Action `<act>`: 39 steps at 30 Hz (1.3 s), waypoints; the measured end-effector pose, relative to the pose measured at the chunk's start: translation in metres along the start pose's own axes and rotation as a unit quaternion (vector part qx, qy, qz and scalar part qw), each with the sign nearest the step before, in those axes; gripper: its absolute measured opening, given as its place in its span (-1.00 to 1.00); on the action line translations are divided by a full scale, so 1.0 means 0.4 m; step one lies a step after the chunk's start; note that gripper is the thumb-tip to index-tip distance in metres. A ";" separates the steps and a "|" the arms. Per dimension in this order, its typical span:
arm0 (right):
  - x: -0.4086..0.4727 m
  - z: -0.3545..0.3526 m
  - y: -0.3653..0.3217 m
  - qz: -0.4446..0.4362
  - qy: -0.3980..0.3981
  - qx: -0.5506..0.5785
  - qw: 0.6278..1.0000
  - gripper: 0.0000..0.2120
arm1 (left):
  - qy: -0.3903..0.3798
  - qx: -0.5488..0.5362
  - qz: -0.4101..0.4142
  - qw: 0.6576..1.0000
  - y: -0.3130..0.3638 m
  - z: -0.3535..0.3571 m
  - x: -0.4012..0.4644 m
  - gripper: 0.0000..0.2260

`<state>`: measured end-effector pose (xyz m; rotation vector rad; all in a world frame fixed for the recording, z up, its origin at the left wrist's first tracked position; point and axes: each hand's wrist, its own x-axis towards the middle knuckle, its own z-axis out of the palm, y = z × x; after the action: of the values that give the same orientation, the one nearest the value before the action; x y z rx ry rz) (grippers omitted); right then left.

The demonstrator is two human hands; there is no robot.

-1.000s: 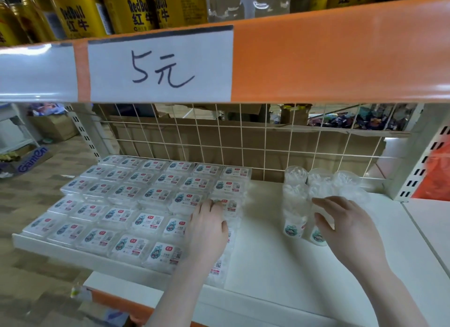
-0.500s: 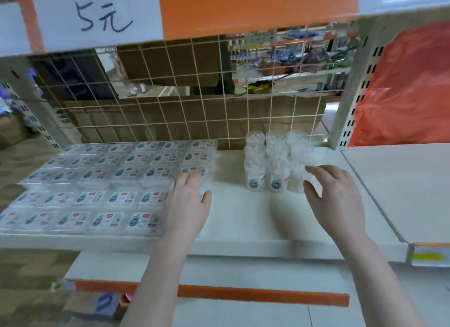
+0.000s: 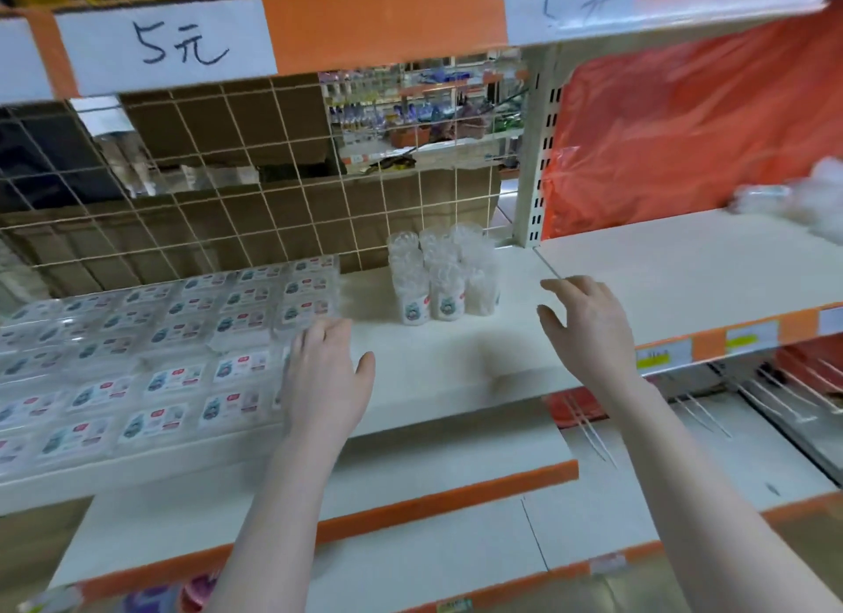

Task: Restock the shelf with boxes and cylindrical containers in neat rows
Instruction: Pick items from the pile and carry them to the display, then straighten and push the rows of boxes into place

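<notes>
On the white shelf (image 3: 456, 366), flat boxes (image 3: 173, 338) lie in rows beside clear cups (image 3: 438, 275). The left hand (image 3: 324, 380) rests on the boxes with fingers relaxed; the right hand (image 3: 588, 329) hovers released, holding nothing.

just one camera here, worn on the head, looking forward and down onto the shelf (image 3: 456, 375) from close up, both forearms reaching in from the bottom edge. left hand (image 3: 321, 380) and right hand (image 3: 588, 334) sit mid-frame, wire grid (image 3: 273, 192) beyond them, price sign (image 3: 169, 42) above
</notes>
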<state>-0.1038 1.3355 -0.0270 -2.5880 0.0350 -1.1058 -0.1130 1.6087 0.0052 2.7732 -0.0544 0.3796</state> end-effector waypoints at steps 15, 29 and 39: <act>-0.086 -0.232 0.367 0.128 -0.015 -0.071 0.989 -0.74 | -0.046 -0.043 0.126 0.990 0.452 0.125 -0.010 -0.61; -0.072 -0.527 1.014 0.164 -0.009 -0.124 0.979 -0.73 | -0.084 -0.078 0.186 0.976 1.175 0.403 -0.061 -0.58; -0.013 -0.526 1.307 0.215 -0.018 -0.133 0.967 -0.74 | -0.095 -0.088 0.232 0.964 1.472 0.558 0.032 -0.57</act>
<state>-0.2019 0.7812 -0.0541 -2.6391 0.7472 -0.9419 -0.0926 0.9791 -0.0012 2.5884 -0.7552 0.2052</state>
